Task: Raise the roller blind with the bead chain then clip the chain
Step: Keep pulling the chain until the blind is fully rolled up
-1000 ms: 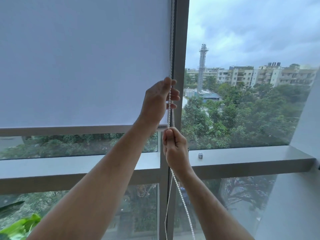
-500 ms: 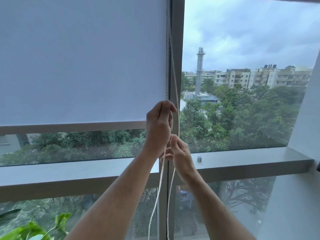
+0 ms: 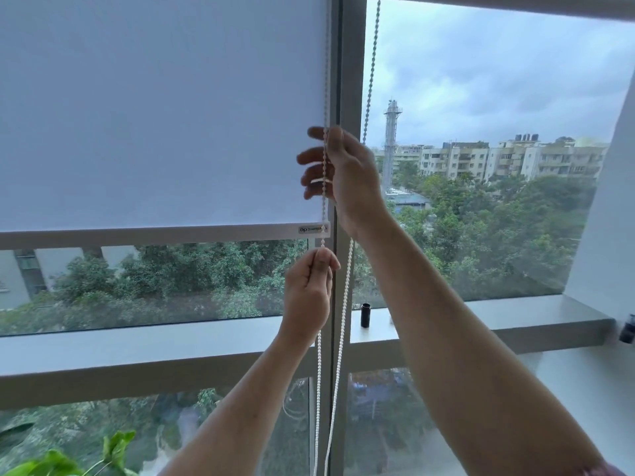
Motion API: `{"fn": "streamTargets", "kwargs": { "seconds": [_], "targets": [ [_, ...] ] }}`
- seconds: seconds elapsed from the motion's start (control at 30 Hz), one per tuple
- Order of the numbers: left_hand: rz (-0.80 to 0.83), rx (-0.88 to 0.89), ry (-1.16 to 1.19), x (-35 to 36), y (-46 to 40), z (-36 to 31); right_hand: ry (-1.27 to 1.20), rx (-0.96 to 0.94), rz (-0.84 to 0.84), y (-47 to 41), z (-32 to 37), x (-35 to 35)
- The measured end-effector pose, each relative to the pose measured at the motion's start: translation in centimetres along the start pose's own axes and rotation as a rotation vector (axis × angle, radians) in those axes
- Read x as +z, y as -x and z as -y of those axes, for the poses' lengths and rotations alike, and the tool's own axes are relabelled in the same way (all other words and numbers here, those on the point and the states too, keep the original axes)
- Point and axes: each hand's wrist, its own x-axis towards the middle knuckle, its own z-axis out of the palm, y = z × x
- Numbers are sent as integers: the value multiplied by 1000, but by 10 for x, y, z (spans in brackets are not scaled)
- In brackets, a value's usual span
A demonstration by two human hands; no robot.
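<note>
Head camera view: 2 bare hands work at the bead chain (image 3: 324,207) of a white roller blind (image 3: 161,108) that covers the upper part of the left window pane.

1. Blind position. The bottom bar (image 3: 165,234) of the blind hangs level, above the horizontal window sill (image 3: 137,352). Glass shows between bar and sill. A small label sits at the bar's right end.

2. Chain position. The chain runs as 2 strands beside the vertical window frame (image 3: 347,80). One strand drops along the blind's right edge, through both hands, and on down past the sill. The other strand descends to the right of the frame, passes behind the upper hand, and hangs beside the first strand below.

3. Right hand (image 3: 343,170). It is the upper hand, in front of the blind's right edge. Its fingers (image 3: 314,166) reach left past the left strand; the thumb meets the strand near the top. The fingers are partly spread, and whether they clamp the strand cannot be told.

4. Left hand (image 3: 309,293). It is the lower hand, just below the bar. Its fingers are curled, and thumb and forefinger pinch the left strand at the top of the fist.

5. Surroundings. A small black cylinder (image 3: 365,315) stands on the sill right of the frame. Green leaves (image 3: 113,451) show at the lower left.
</note>
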Motion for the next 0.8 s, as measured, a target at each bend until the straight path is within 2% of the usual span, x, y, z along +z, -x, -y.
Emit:
{"fn": "streamTargets", "kwargs": {
  "seconds": [0.13, 0.23, 0.47, 0.53, 0.6, 0.67, 0.8],
  "targets": [
    [8, 9, -41, -6, 10, 7, -12, 2, -10, -12, 7, 12],
    [65, -12, -50, -11, 13, 10, 12, -81, -49, -4, -2, 16],
    [450, -199, -81, -32, 15, 20, 110, -200, -103, 26, -28, -2],
    [506, -240, -116, -38, 12, 19, 113, -190, -97, 37, -39, -6],
    [454, -249, -115, -42, 4, 15, 146, -170, -98, 46, -49, -8],
    [311, -219, -122, -40, -10, 6, 176, -160, -101, 55, -58, -10],
    [89, -59, -158, -22, -43, -37, 148, -168, -98, 64, -67, -12]
  ]
}}
